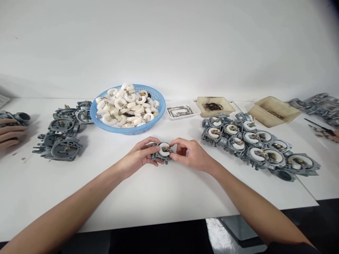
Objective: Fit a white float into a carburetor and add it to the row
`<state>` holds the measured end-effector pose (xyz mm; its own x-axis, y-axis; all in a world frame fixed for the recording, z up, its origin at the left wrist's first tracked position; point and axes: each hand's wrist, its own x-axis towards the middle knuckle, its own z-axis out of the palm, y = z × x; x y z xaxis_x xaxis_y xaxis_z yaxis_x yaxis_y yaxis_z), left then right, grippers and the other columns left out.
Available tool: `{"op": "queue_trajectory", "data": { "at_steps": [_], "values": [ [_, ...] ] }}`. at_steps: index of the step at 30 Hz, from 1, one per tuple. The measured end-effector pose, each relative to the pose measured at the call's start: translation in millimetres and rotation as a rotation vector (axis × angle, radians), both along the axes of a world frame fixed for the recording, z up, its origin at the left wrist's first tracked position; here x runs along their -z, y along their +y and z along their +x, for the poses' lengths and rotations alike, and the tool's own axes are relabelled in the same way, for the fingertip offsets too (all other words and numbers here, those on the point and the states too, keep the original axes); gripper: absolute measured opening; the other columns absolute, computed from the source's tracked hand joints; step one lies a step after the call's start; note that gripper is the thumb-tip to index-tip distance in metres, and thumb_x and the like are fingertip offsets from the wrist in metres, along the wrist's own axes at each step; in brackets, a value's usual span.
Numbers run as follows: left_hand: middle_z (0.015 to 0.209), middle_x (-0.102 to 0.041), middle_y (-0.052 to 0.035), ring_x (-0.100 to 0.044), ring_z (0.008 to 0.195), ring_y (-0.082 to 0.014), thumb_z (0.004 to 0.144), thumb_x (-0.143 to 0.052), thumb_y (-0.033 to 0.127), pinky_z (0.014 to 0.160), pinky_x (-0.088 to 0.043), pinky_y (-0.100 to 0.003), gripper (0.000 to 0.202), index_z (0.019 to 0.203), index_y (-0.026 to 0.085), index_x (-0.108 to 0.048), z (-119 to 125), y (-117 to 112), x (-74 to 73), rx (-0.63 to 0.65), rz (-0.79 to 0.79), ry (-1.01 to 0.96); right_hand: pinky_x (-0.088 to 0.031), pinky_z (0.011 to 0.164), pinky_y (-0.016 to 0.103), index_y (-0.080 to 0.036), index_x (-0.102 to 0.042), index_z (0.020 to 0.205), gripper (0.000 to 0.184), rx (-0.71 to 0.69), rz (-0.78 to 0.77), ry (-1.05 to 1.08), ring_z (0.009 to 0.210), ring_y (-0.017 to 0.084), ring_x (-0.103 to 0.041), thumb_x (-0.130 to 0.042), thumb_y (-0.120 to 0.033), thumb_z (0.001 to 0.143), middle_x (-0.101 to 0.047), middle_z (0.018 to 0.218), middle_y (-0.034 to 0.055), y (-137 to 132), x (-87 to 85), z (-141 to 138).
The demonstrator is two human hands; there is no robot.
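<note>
Our left hand [138, 156] clamps a carburetor [166, 158], float [162, 152] inside; our right hand [193, 153] meets its right side, whether gripping we cannot tell.

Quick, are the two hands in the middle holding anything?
Left hand: closed, holding the metal part.
Right hand: at the part's right edge; can't tell if it's gripping anything.

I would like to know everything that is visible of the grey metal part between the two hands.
The grey metal part is small and looks cast. Its round opening faces up, showing a white C-shaped piece and brass-coloured bits. The left hand grips its left side; the right hand has thumb and index finger at its right edge. Whether it rests on the table is unclear.
</note>
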<state>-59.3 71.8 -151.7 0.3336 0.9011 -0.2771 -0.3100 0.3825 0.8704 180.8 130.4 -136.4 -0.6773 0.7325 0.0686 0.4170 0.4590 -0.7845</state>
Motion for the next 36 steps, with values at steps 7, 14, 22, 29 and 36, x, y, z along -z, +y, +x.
{"op": "queue_trajectory", "data": {
  "at_steps": [7, 14, 22, 29, 36],
  "values": [
    [0.106, -0.072, -0.0091, -0.076, 0.084, -0.0247, 0.092, -0.075, 0.033, 0.071, -0.058, -0.03, 0.032, 0.115, 0.021, -0.057, 0.7, 1.9, -2.1, -0.007, -0.021, -0.014, -0.041, 0.061, 0.024, -0.023, -0.068, 0.107, 0.02, 0.011, 0.003, 0.002, 0.059, 0.01, -0.054, -0.07, -0.03, 0.089, -0.061, 0.065, -0.0062, 1.3, 3.6, -0.2],
    [0.106, -0.073, -0.0091, -0.077, 0.084, -0.0243, 0.092, -0.076, 0.034, 0.071, -0.058, -0.03, 0.034, 0.116, 0.021, -0.057, 0.5, 1.6, -1.4, 0.005, -0.021, -0.012, -0.041, 0.061, 0.023, -0.022, -0.068, 0.108, 0.019, 0.011, -0.015, 0.013, 0.059, 0.01, -0.053, -0.069, -0.03, 0.09, -0.06, 0.064, -0.0065, 0.6, 2.8, -0.3],
    [0.11, -0.072, -0.0097, -0.077, 0.086, -0.0257, 0.091, -0.077, 0.035, 0.071, -0.058, -0.031, 0.036, 0.118, 0.022, -0.057, -1.0, 2.3, 2.6, 0.002, -0.019, -0.017, -0.041, 0.06, 0.024, -0.022, -0.065, 0.108, 0.019, -0.008, -0.112, 0.045, 0.06, 0.011, -0.054, -0.068, -0.032, 0.091, -0.059, 0.065, -0.0061, 2.0, 5.3, -0.9],
    [0.107, -0.073, -0.0094, -0.077, 0.084, -0.0248, 0.09, -0.077, 0.035, 0.071, -0.058, -0.03, 0.037, 0.118, 0.022, -0.057, -0.1, 2.7, 0.9, 0.006, -0.015, -0.021, -0.038, 0.057, 0.023, -0.021, -0.064, 0.11, 0.023, -0.005, -0.135, 0.034, 0.059, 0.011, -0.05, -0.068, -0.033, 0.091, -0.057, 0.065, -0.0063, 1.5, 0.9, -1.1],
    [0.107, -0.073, -0.0094, -0.077, 0.084, -0.0246, 0.092, -0.075, 0.033, 0.071, -0.058, -0.03, 0.033, 0.117, 0.022, -0.056, -0.3, 2.0, 0.5, 0.011, -0.005, -0.015, -0.037, 0.059, 0.023, -0.022, -0.063, 0.113, 0.023, -0.034, -0.145, 0.038, 0.06, 0.011, -0.049, -0.066, -0.034, 0.093, -0.056, 0.065, -0.0069, 2.8, 2.7, -0.1]
  ]
}}
